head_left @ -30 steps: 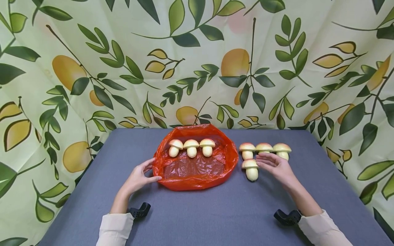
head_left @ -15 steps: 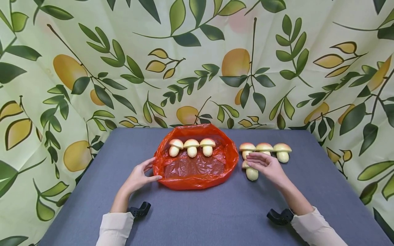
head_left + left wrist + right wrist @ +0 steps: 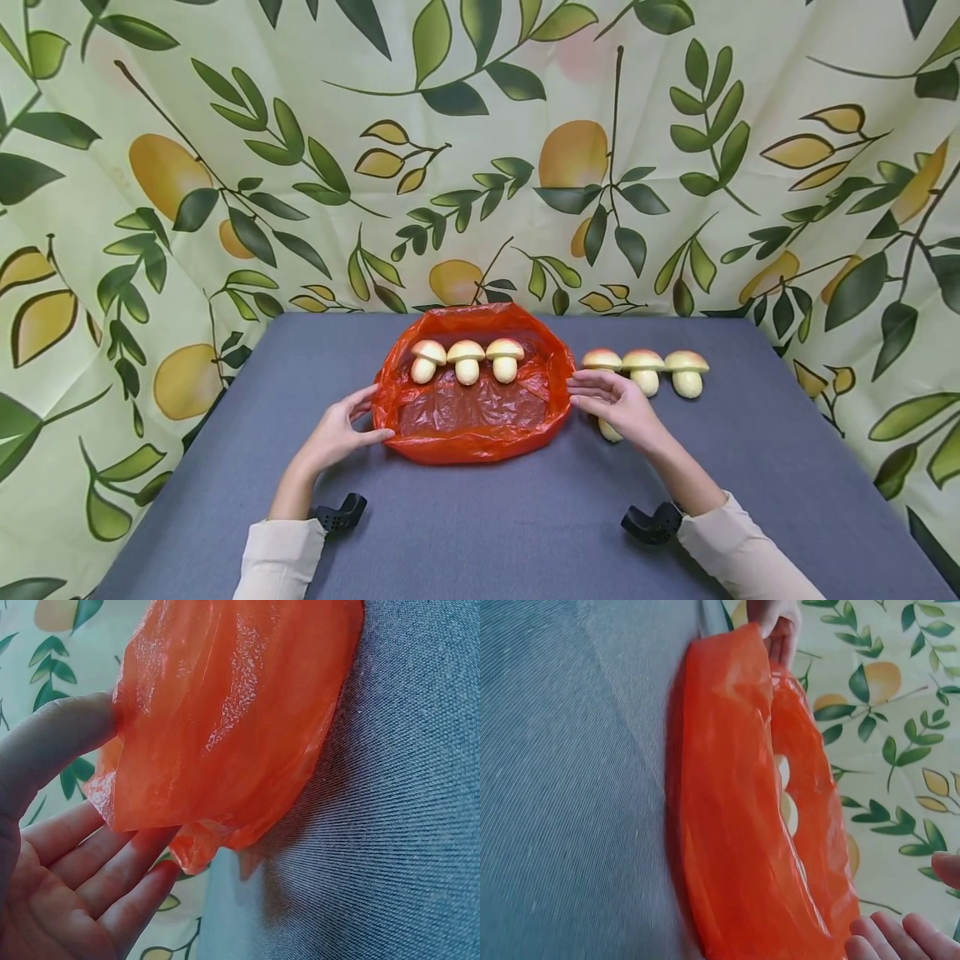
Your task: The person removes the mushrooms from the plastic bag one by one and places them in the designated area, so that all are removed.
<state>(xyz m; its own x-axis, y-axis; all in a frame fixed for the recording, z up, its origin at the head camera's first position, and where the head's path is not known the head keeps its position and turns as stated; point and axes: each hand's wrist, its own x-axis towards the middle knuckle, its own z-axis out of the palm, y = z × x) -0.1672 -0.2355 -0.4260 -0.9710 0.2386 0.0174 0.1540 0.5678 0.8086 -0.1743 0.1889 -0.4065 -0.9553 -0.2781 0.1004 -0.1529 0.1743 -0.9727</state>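
Grey-blue tabletop (image 3: pixel 480 525), bag (image 3: pixel 465 451) between hands (image 3: pixel 337 429) (image 3: pixel 617 406)

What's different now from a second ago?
The right hand has moved left, from over the loose mushrooms to the right edge of the red bag; I can't tell whether it touches. It carried nothing along. The left hand stays at the bag's left edge, and the three mushrooms inside haven't moved.
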